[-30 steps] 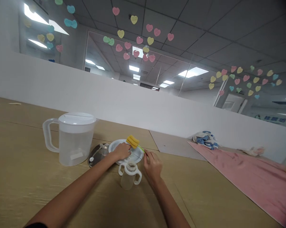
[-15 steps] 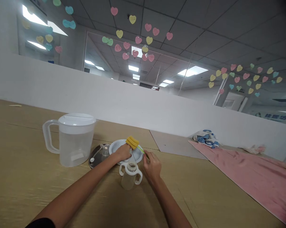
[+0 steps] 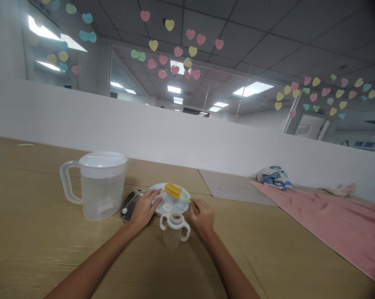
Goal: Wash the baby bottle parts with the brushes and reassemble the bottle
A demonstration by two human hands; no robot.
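My right hand [image 3: 202, 216] is closed round the thin green handle of a brush with a yellow sponge head [image 3: 173, 190]. The sponge head is over a white plate [image 3: 184, 203]. My left hand [image 3: 146, 207] is at the plate's left edge, fingers curved round a small clear piece [image 3: 160, 194], mostly hidden. A small white ring-shaped part [image 3: 167, 207] lies on the plate. Just in front stands an uncapped clear bottle [image 3: 172, 236] with two white handles, upright. Partly behind my left hand is a dark round tray [image 3: 128, 209] with small parts.
A large clear pitcher [image 3: 102, 191] with a white lid stands left of the tray. At the right lie a pink cloth [image 3: 324, 220] and a crumpled blue and white cloth [image 3: 275, 177]. A low white wall [image 3: 187, 141] runs along the table's back.
My left hand has moved left from the plate's middle to its left edge, uncovering the white ring-shaped part. The yellow sponge head sits slightly lower, still held by my right hand.
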